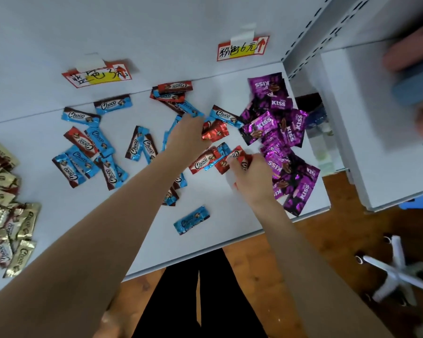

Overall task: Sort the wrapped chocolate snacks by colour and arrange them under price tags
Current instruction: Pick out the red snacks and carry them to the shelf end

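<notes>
Left forearm [95,228] closest, stretched across the white shelf [230,220]. Left hand [186,135] against a crumpled red wrapper [216,130], fingers mostly hidden, grip impossible to tell. Right hand [250,178] mid-shelf, fingers pinching a red Choco bar [237,157]. Blue Choco bars [88,152] scattered below the left price tag [97,75], purple Kiss packets [276,132] heaped below the right price tag [242,48].

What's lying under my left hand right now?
Blue Choco bars poke out beside your left hand, and a red wrapper lies at its fingertips. Whatever is beneath the palm is covered.
</notes>
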